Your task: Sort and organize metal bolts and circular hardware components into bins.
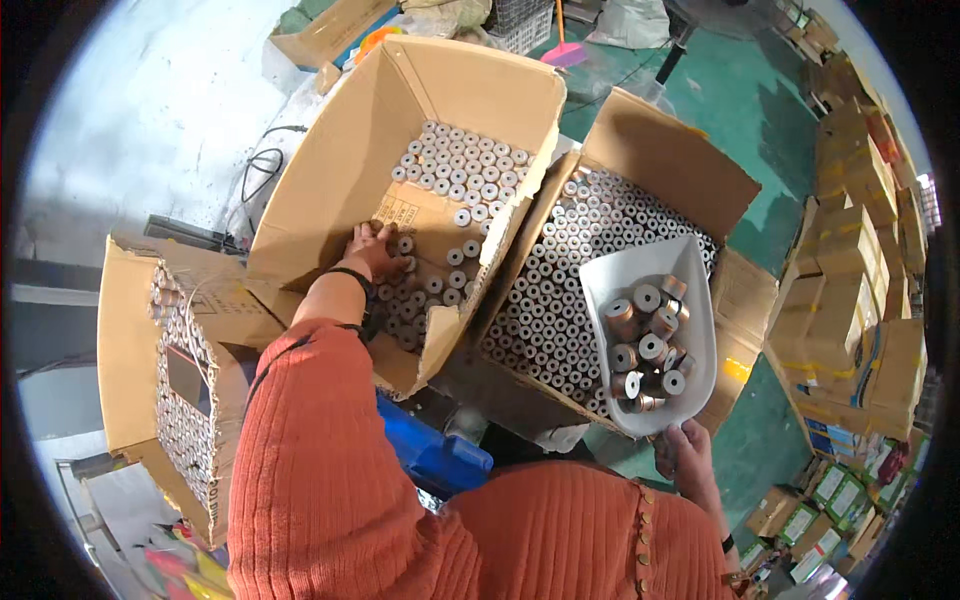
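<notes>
Orange ribbed sleeves fill the foreground. Right hand (686, 452) is wrapped tight around the handle of a white scoop (648, 330), held level over the right carton (668, 165), apparently so its load of metal rolls (645, 345) stays in. Left hand (375, 248) reaches into the middle carton (470, 80), fingers curled on the small rolls (440, 285) beside a cardboard divider sheet (425, 215); whether it pinches one I cannot tell

Three open brown cartons (330, 200) ahead; stacked brown boxes (850, 260) at right.
</notes>
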Demonstrator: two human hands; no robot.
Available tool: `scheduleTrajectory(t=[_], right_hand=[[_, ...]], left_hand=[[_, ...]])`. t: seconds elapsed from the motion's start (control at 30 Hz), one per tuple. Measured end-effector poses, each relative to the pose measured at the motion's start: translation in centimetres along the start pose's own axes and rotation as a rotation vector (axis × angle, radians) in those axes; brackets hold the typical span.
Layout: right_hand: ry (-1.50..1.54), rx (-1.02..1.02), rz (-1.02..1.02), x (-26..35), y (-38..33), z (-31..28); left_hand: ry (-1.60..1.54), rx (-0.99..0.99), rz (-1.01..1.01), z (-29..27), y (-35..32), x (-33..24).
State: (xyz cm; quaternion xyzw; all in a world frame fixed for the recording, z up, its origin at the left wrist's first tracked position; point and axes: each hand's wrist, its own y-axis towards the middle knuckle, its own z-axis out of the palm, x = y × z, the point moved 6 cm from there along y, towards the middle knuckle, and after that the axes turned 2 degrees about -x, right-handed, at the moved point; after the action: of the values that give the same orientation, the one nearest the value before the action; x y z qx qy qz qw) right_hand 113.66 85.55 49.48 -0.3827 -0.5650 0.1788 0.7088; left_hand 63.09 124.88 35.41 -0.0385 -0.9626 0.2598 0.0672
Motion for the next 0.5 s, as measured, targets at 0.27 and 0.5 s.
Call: scheduleTrajectory(t=[0.27, 0.5], right_hand=[[-0.060, -0.030, -0.036, 0.0, 1.0, 0.2], [-0.009, 0.013, -0.002, 0.4, 1.5, 0.9]], left_hand=[[0.070, 0.125, 0.056, 0.2, 2.0, -2.7], [-0.177, -0.129, 0.415, 0.6, 0.5, -8.0]])
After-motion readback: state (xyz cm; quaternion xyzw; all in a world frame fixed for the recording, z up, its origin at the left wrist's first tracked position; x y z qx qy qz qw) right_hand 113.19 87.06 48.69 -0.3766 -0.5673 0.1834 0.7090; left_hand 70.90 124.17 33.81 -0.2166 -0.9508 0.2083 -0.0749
